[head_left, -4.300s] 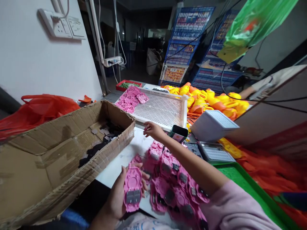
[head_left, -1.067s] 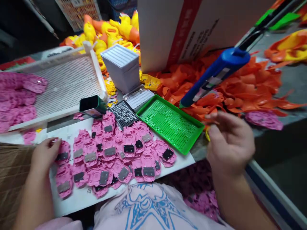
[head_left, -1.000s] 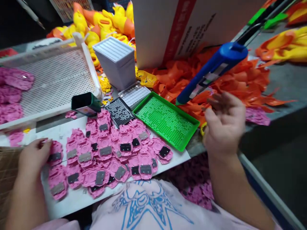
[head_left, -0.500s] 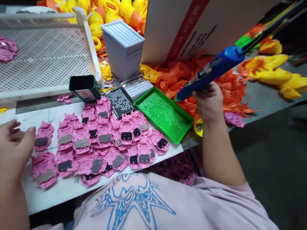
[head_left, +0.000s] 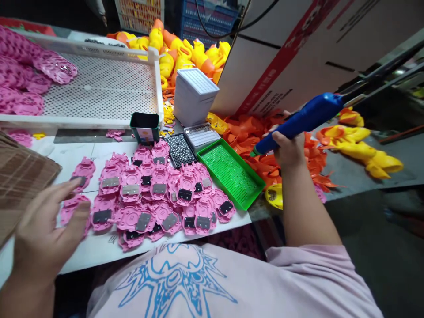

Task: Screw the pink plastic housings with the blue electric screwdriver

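Observation:
My right hand (head_left: 289, 149) is wrapped round a blue electric screwdriver (head_left: 309, 114), held tilted above orange plastic pieces (head_left: 241, 132) with its green tip down to the left. My left hand (head_left: 46, 229) hovers at the left edge of the pink parts, fingers apart and holding nothing I can see. Its thumb and fingers partly cover a pink plastic housing (head_left: 69, 207). Another pink housing (head_left: 85, 170) lies just beyond the fingertips. Many more, most with a grey or black cover plate (head_left: 159, 188), lie overlapping on the white board (head_left: 99, 254).
A green tray (head_left: 255, 190) of small screws stands right of the pink pile, beside a black perforated tray (head_left: 180, 150). Behind are a dark green cup (head_left: 145, 128), stacked white trays (head_left: 195, 95), a white crate (head_left: 158, 84) and a big carton (head_left: 265, 57). Brown cardboard (head_left: 23, 176) lies left.
The view has swung left, bringing the cardboard and more of the crate into sight. My left hand has moved in over the leftmost pink housings. The screwdriver stays in my right hand.

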`<control>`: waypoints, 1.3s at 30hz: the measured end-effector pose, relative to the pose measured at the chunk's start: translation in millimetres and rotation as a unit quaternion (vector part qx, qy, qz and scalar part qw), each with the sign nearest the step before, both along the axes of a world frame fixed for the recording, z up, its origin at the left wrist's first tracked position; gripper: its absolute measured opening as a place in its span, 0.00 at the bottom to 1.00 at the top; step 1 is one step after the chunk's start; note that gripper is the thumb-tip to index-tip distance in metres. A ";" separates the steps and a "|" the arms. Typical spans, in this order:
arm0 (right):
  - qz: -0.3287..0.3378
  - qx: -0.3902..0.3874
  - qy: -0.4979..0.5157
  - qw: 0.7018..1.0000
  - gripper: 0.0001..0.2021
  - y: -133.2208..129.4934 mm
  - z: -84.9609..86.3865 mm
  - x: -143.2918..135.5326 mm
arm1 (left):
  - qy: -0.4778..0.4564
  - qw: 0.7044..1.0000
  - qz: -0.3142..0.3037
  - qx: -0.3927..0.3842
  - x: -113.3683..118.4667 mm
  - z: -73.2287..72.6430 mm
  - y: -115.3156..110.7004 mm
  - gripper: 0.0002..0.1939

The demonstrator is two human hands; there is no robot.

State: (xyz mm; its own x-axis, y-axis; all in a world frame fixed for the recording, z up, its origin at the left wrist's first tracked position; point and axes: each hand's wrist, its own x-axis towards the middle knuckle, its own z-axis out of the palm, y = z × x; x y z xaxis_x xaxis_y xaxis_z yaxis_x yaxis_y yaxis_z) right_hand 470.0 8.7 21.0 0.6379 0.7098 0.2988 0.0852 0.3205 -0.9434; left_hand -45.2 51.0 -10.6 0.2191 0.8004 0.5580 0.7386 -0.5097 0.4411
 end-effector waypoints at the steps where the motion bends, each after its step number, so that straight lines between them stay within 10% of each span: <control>1: 0.002 0.010 0.002 1.000 0.21 -0.1 6.6 -5.3 | 0.002 0.999 -0.043 0.018 7.9 2.0 -6.1 0.20; 14: 0.068 0.044 0.086 0.993 0.16 -41.7 36.0 -102.0 | 0.050 0.969 -0.241 0.012 65.0 1.9 -39.9 0.20; 39: 0.155 0.040 0.114 0.980 0.14 -70.8 17.2 -127.7 | 0.221 0.954 -0.196 -0.055 128.2 -7.1 -36.0 0.15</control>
